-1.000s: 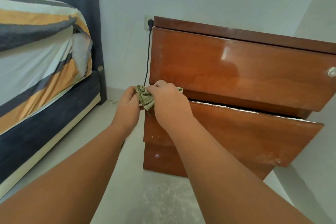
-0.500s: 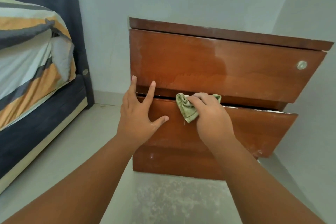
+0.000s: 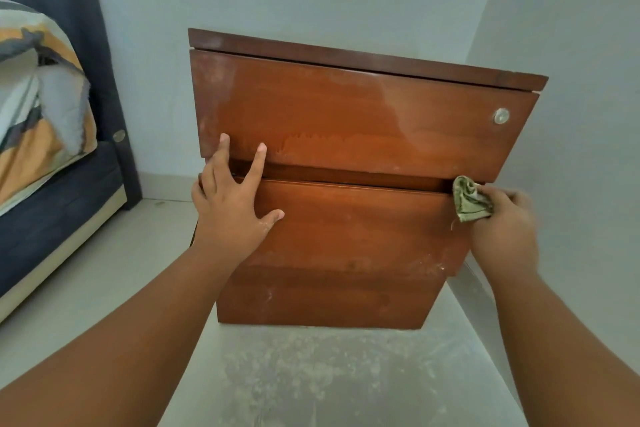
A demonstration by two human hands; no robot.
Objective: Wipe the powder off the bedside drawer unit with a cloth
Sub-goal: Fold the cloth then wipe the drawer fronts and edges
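Note:
The brown wooden drawer unit (image 3: 346, 121) stands against the wall in the middle of the view, with faint white powder smears on its top drawer front and along the lower edge of the middle drawer (image 3: 363, 229). My left hand (image 3: 232, 204) lies flat with fingers spread on the left end of the middle drawer, two fingertips reaching onto the top drawer. My right hand (image 3: 502, 222) grips a bunched green cloth (image 3: 471, 199) at the right end of the gap between the top and middle drawers.
A bed (image 3: 45, 135) with striped bedding and a dark frame stands at the left. White powder (image 3: 311, 378) is scattered on the pale floor in front of the unit. A round lock (image 3: 501, 115) sits on the top drawer's right side. Walls close in behind and to the right.
My right hand has swept the cloth along the top edge of the middle drawer from its left end to its right end. My left hand let go of the cloth and pressed flat on the drawer.

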